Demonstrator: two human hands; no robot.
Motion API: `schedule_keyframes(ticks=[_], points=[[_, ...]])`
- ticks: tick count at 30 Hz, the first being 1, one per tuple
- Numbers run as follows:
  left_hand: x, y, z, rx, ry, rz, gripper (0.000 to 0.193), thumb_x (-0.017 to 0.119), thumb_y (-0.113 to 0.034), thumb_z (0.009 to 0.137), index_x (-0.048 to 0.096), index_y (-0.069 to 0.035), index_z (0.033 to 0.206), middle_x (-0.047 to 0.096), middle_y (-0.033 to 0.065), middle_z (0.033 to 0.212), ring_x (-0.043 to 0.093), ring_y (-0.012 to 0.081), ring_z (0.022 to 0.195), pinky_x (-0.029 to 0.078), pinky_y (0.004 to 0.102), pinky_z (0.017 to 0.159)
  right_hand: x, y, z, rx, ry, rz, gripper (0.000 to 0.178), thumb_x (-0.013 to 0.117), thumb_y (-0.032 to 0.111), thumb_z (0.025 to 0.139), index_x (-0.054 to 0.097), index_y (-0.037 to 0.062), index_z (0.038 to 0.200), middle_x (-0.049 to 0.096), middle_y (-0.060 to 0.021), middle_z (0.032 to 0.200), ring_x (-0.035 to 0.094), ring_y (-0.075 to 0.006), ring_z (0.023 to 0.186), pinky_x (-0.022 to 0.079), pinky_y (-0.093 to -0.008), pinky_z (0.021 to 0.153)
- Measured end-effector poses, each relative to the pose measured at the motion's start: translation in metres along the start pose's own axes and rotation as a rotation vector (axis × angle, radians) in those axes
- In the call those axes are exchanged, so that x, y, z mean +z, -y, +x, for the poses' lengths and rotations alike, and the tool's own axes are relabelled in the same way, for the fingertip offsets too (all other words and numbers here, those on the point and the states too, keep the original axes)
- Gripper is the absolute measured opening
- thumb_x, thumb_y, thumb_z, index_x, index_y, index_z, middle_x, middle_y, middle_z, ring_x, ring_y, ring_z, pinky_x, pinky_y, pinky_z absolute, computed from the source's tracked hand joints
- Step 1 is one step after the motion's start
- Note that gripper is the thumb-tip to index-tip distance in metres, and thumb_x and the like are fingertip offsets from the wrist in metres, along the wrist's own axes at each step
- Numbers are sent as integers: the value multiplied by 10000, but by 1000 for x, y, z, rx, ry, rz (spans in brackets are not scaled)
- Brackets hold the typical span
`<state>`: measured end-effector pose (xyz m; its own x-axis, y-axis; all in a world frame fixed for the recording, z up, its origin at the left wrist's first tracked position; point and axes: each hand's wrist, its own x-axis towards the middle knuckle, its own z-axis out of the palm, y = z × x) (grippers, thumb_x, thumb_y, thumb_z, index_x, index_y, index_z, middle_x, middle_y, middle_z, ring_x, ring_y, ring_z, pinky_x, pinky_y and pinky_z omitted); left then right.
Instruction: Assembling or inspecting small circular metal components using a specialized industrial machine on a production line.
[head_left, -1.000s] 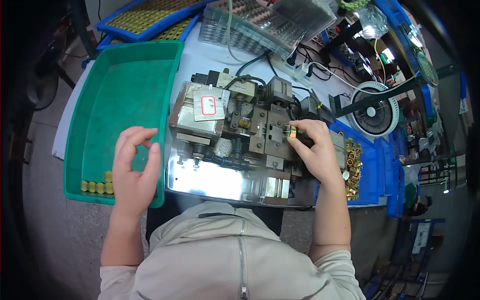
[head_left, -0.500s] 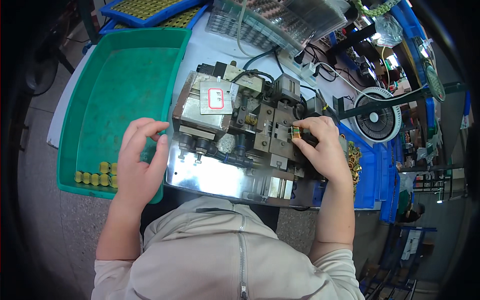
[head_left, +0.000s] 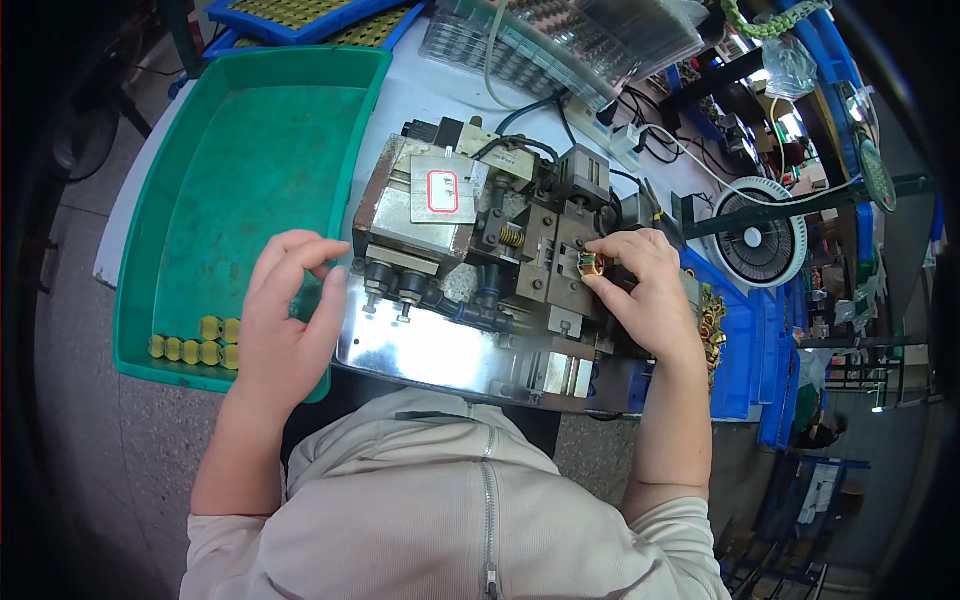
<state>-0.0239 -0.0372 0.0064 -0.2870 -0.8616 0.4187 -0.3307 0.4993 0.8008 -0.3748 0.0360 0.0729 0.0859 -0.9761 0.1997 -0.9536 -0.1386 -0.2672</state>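
My right hand [head_left: 648, 285] pinches a small copper-wound coil [head_left: 591, 264] between thumb and fingers. The coil, with some green on it, sits at the right side of the metal jaw block [head_left: 540, 255] of a bench machine; whether it touches the block I cannot tell. Over the near right side of the green tray [head_left: 165, 250], my left hand [head_left: 285, 320] is raised with its fingers curved and the thumb apart from them, holding nothing. Several yellow-wrapped coils [head_left: 190, 350] lie in rows in the tray's near part, some partly hidden behind my left hand.
A metal box with a labelled plate [head_left: 442, 190] forms the machine's left part. Blue bins [head_left: 735, 340] with loose copper coils [head_left: 712, 325] stand at right. Behind are a white fan [head_left: 755, 235], clear plastic trays [head_left: 560, 45], cables, and blue trays [head_left: 300, 20] at the far left.
The coil in my right hand has tilted slightly. My left hand stays over the tray's edge, with little movement. The whole view has shifted a little.
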Motion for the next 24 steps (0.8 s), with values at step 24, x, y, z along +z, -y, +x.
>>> schedule_keyframes(ticks=[24], points=[[2,-1,-2,-11,25,51,261,657,13,874,672,-39,1130,612,80,1134,574,179,894,453,310,882,11,-7,1,-14,-14,60,285,760,92,809,744,60,1092,709,-48,1065,577,-236,1018,403,-374,975]])
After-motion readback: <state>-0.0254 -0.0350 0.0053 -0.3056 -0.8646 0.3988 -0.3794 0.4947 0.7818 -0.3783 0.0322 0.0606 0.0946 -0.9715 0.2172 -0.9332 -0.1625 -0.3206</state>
